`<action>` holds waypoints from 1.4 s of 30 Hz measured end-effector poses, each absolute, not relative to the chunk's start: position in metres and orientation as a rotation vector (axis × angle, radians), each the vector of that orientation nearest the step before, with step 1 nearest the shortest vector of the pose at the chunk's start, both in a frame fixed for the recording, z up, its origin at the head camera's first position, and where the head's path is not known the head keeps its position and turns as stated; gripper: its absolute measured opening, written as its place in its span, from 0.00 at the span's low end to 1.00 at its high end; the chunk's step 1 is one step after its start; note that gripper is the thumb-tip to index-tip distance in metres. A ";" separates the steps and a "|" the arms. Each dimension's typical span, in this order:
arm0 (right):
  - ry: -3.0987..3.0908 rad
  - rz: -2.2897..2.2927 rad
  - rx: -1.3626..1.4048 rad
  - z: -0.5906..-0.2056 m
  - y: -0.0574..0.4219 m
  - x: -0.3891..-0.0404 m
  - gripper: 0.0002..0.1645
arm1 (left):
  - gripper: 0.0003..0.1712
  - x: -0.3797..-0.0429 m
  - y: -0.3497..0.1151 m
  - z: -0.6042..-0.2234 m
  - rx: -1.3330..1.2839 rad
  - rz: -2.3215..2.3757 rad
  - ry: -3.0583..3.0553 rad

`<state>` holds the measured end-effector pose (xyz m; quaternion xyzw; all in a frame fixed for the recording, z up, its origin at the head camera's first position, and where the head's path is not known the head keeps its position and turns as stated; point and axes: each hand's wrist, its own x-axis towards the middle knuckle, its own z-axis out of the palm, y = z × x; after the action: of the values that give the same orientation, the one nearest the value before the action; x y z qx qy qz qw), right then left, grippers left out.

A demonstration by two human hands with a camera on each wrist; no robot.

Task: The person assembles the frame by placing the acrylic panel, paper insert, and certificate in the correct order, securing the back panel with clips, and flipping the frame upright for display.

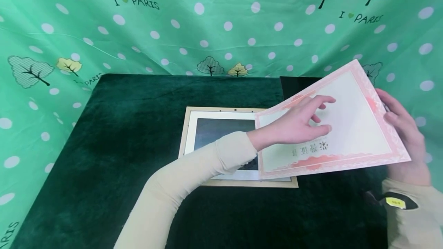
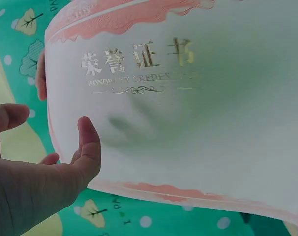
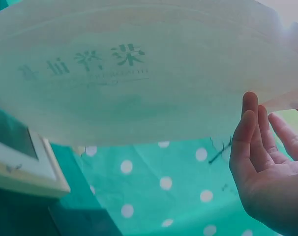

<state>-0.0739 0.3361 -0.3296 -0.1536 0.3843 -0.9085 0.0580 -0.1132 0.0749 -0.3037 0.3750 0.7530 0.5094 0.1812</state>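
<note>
A certificate sheet (image 1: pixel 360 126) with a pink patterned border and gold Chinese lettering is raised and tilted over the right part of a picture frame (image 1: pixel 182 141). My right hand (image 1: pixel 408 137) pinches its right edge between thumb and fingers. In the right wrist view the lettering shows through the sheet's back, mirrored. My left hand (image 1: pixel 304 120) reaches across the front of the sheet, fingers loosely spread and holding nothing. In the left wrist view the left hand (image 2: pixel 45 182) is beside the sheet's printed face. The frame lies flat, with a pale wooden rim, white mat and dark centre.
Dark green velvet cloth (image 1: pixel 104 145) covers the table. A flat black panel (image 1: pixel 294 84) lies at the back right, partly hidden behind the certificate. Green polka-dot fabric (image 1: pixel 207 22) with trees hangs at the back and sides.
</note>
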 end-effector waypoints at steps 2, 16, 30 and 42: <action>1.214 -2.734 -0.489 -0.326 0.329 -0.075 0.30 | 0.35 -0.115 0.076 -0.298 1.052 1.465 2.136; 1.057 -2.532 -0.806 -0.319 0.290 -0.099 0.30 | 0.39 -0.117 0.065 -0.288 0.990 1.645 2.073; 1.645 -2.298 -0.709 -0.362 0.289 -0.100 0.26 | 0.32 -0.127 0.048 -0.329 0.698 1.474 2.141; 2.260 -1.586 -0.049 -0.420 0.346 -0.088 0.31 | 0.31 -0.131 0.035 -0.356 0.660 1.345 2.170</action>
<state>-0.0875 0.3462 -0.4198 -0.0173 0.8037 -0.5640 0.1889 -0.1314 0.0355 -0.3562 0.2422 0.7968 0.4941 0.2497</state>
